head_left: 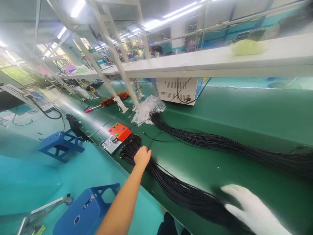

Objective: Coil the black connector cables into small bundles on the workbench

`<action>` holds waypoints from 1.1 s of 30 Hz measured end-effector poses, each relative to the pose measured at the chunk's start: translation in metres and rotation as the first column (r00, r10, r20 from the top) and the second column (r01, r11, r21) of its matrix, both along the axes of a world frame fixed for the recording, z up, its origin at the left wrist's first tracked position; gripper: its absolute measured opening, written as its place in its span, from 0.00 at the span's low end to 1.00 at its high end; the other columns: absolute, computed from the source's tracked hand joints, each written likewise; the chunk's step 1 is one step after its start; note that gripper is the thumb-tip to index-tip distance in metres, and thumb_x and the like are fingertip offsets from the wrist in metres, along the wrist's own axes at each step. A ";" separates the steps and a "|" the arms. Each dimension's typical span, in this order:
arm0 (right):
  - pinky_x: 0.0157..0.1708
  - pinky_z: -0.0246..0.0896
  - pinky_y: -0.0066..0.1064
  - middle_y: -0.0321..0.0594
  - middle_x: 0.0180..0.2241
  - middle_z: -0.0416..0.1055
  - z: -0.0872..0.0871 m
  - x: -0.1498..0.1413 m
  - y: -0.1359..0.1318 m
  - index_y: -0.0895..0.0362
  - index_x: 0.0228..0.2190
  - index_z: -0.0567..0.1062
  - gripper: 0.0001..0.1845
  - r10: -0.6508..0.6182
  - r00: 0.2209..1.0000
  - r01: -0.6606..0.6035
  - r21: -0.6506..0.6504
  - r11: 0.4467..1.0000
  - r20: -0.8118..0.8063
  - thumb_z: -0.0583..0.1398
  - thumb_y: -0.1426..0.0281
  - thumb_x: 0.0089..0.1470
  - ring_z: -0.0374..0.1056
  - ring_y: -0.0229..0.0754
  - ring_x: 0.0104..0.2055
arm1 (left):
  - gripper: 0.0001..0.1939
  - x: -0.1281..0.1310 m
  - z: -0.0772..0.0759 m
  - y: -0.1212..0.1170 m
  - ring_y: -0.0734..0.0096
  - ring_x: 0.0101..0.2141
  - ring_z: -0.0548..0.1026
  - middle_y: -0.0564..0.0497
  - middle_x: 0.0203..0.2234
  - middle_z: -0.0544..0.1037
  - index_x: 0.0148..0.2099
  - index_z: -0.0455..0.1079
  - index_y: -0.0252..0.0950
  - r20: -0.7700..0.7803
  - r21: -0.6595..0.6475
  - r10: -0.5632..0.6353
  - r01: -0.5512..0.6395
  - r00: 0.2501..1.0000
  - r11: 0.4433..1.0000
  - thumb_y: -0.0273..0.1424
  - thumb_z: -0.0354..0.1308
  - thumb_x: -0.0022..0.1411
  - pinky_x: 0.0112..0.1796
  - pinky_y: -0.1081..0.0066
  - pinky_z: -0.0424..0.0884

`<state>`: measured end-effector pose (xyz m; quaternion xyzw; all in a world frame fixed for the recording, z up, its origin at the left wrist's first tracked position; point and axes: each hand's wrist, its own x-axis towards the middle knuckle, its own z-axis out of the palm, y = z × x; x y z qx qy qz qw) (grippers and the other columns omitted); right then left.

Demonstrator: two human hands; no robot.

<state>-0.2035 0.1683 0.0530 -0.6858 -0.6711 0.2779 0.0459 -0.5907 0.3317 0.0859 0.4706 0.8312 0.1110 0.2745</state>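
Note:
My bare left hand [142,156] is closed round black cables near one end of a long bundle [171,184] on the green bench. The bundle's fanned tips lie just past that hand, beside an orange box with coloured buttons [119,131] on a metal base. At the lower right, my right hand [246,204] wears a white glove and is slightly blurred. Its thumb and fingers are apart, above or against the bundle's near part; contact cannot be made out. A second bundle of black cables [215,142] runs along farther back.
A clear plastic bag [149,109] lies at the second bundle's far end. Behind stands a white vented box [177,89] under a white shelf [207,60]. Slanting white posts [117,55] rise from the bench. Blue stools [83,209] stand on the floor at left.

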 end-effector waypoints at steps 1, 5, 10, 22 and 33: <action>0.59 0.48 0.43 0.42 0.54 0.64 -0.001 -0.014 0.010 0.52 0.49 0.71 0.28 0.111 0.994 -0.110 -0.080 0.991 0.013 0.60 0.67 0.43 0.55 0.53 0.58 | 0.17 0.010 -0.004 0.015 0.62 0.45 0.70 0.45 0.49 0.68 0.52 0.63 0.34 -0.036 0.007 -0.012 0.012 0.999 1.000 0.35 0.53 0.63 0.43 0.57 0.69; 0.54 0.54 0.43 0.49 0.54 0.63 -0.012 -0.049 0.021 0.60 0.53 0.66 0.39 0.232 0.968 -0.207 -0.222 0.953 0.091 0.57 0.72 0.34 0.59 0.56 0.55 | 0.16 0.022 -0.011 0.051 0.63 0.43 0.71 0.45 0.47 0.69 0.52 0.64 0.34 -0.098 -0.036 -0.027 0.024 0.995 0.999 0.34 0.53 0.63 0.42 0.58 0.70; 0.43 0.61 0.41 0.47 0.40 0.72 -0.038 -0.035 -0.003 0.56 0.38 0.74 0.20 0.067 0.988 -0.037 -0.204 0.978 0.141 0.50 0.60 0.50 0.66 0.53 0.44 | 0.16 -0.025 -0.001 0.048 0.64 0.43 0.71 0.46 0.47 0.70 0.51 0.64 0.34 -0.087 -0.110 0.036 -0.046 0.996 0.993 0.35 0.53 0.63 0.42 0.59 0.70; 0.54 0.55 0.43 0.46 0.53 0.66 -0.053 -0.037 0.014 0.53 0.49 0.69 0.29 0.089 0.992 -0.065 -0.242 0.968 0.089 0.55 0.59 0.45 0.58 0.55 0.57 | 0.16 -0.005 -0.040 -0.062 0.66 0.39 0.73 0.46 0.43 0.71 0.50 0.65 0.33 0.319 -0.283 0.319 -0.231 0.892 0.931 0.36 0.53 0.63 0.39 0.61 0.72; 0.47 0.64 0.32 0.42 0.45 0.73 -0.057 -0.006 0.058 0.54 0.42 0.73 0.23 -0.104 0.994 0.095 -0.189 0.977 -0.038 0.55 0.59 0.44 0.67 0.50 0.49 | 0.16 0.002 -0.071 -0.044 0.65 0.41 0.72 0.46 0.45 0.70 0.51 0.64 0.33 0.519 -0.308 0.373 -0.239 0.769 0.921 0.35 0.53 0.63 0.40 0.60 0.72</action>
